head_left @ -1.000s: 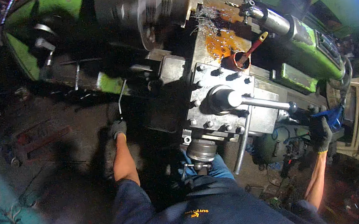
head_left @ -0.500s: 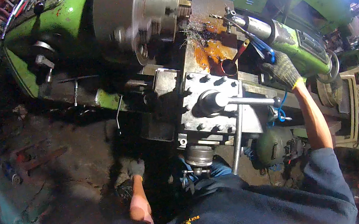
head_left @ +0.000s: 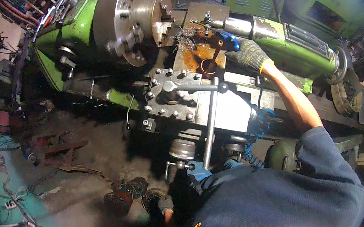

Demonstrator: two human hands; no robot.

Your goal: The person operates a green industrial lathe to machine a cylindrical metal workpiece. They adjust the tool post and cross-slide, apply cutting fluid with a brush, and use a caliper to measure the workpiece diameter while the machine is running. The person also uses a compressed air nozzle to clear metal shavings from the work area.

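Observation:
My right hand (head_left: 249,57), in a grey knitted glove, is closed around a blue air blow gun (head_left: 229,41). Its thin nozzle points toward a tangle of metal shavings (head_left: 185,41) beside the lathe chuck (head_left: 115,23). Orange-brown fluid (head_left: 203,51) coats the plate under the shavings. Just left of the glove stands a small reddish can (head_left: 208,66) with a brush handle (head_left: 218,49) leaning out. My left hand (head_left: 165,205), also gloved, hangs low in shadow near the dark shoes (head_left: 135,187); its fingers are too dark to make out.
A square bolted tool post (head_left: 174,96) with a long lever (head_left: 211,125) lies between me and the chuck. The green tailstock (head_left: 293,44) extends right. A blue coiled hose (head_left: 252,152) hangs by the carriage. Cables cross a teal surface (head_left: 15,208) at lower left.
The whole view has shifted. My right hand has carried the blow gun leftward, closer to the shavings and the can. My left hand has dropped lower, toward my body.

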